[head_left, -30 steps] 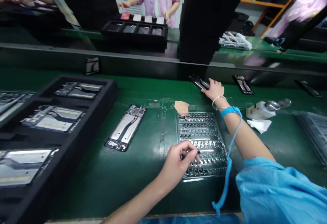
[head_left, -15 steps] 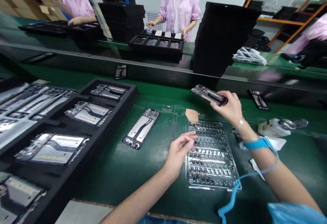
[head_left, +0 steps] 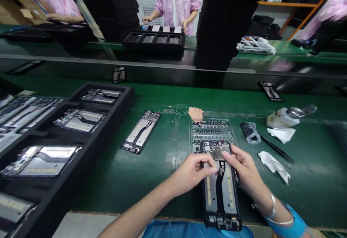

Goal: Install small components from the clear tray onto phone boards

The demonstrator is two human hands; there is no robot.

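An open smartphone chassis (head_left: 220, 194) with a bare circuit board at its far end and a black flex strip down its silver back lies lengthwise in front of me. My left hand (head_left: 191, 173) grips its left edge, and my right hand (head_left: 244, 169) presses fingers on the board. Its far end overlaps a clear plastic tray of small components (head_left: 213, 131). To the left, a second chassis (head_left: 141, 131) lies on the green mat (head_left: 159, 187). Tweezers (head_left: 278, 150) and a white wipe (head_left: 273, 165) lie to the right.
A black foam tray (head_left: 89, 138) holding several chassis fills the left. A small plastic bag (head_left: 251, 132) and a white bottle (head_left: 283, 118) stand at the right. Across a raised rail, a person in a pink coat (head_left: 173, 3) works beside tall black tray stacks (head_left: 225, 28).
My right hand has brought the chassis from the far side down to the near edge of the bench. My left hand has moved from the component tray onto the chassis.
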